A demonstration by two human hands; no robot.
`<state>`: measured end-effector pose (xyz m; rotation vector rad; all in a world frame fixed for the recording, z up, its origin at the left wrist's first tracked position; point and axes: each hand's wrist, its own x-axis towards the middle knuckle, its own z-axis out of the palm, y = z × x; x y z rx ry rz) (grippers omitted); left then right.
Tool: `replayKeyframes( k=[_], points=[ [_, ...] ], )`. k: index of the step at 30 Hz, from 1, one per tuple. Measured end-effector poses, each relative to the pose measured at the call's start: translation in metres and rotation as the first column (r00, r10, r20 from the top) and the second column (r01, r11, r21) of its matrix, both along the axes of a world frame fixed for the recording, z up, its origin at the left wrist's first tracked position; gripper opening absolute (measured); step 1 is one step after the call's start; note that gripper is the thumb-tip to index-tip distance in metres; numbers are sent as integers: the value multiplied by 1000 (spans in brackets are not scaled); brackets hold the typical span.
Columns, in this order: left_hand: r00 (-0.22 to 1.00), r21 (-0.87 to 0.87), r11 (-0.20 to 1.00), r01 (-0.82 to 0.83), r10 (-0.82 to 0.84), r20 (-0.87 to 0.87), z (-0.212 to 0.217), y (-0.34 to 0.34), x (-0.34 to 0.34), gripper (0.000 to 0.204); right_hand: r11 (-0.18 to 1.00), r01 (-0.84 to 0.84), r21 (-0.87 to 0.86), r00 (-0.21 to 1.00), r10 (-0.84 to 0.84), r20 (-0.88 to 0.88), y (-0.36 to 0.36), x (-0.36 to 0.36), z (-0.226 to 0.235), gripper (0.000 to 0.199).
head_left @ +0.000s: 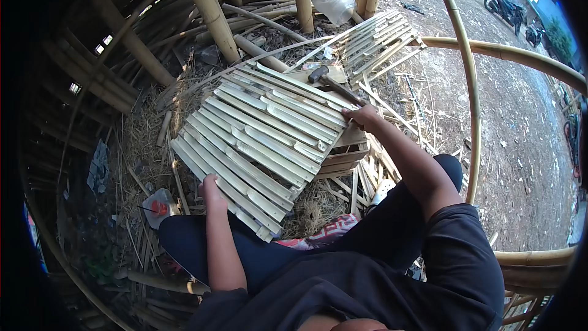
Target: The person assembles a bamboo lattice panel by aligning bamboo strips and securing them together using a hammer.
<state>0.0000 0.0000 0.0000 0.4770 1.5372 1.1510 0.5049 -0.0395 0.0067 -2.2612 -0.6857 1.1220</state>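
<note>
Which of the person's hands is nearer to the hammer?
Right. The right hand holds the hammer; the left hand is farther, at the near edge of the slatted panel.

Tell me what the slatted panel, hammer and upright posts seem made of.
Slatted panel: likely split bamboo, raw and pale; its hollow strips show node ridges. Hammer: head probably metal, dark and blocky; handle perhaps wood, brownish, finish unclear. Upright posts: apparently bamboo, smooth, round and tan.

On my feed I see a dark motorcycle [503, 8] parked at upper right, green foliage [558, 38] near it, a translucent container [333, 4] between bamboo posts [302, 0], and something red [160, 208] in clear plastic [167, 198] at lower left.
</note>
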Motion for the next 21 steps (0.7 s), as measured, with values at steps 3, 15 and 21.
replayKeyframes(
  k=[3,15,21],
  points=[
    [998,-18,999,-49,48,-49,-8,-12,0,43,998,35,-53,999,-37,-39,-14,-2,-4,60],
    [873,373,927,43,-216,437,18,-9,-5,53,989,-105,104,994,108,-26,-10,7,5,25],
    [633,441,895,64,-378,676,18,-28,-12,63,847,-507,-159,704,513,492,-44,-19,10,22]
  ],
)
